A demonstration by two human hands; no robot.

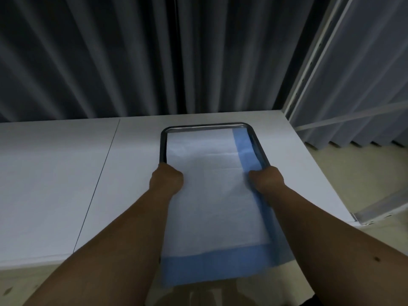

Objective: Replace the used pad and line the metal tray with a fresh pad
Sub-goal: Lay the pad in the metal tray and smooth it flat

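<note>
Head view: tray (163,140) is set on the white tabletop (66,164), near its right end, long axis running away from the person. Pad (205,195) is laid white face up, blue border along the right and near edges. Its far end sits inside the tray; its near end overhangs the tabletop edge toward the person. Long axis matches the tray's.

Left hand (166,181) is placed at the pad's left edge, right hand (266,180) at its right edge, both roughly mid-tray. Fingers are curled under on both; the pad edges appear to be gripped, though whether the tray rim is also caught cannot be told. The near half of the tray is hidden under the pad and arms.

Judgement: the symmetric two-hand hold is likely used to keep the pad square while it is slid. Whether this is the used or the fresh pad cannot be told. Curtain (132,62) hangs behind.
</note>
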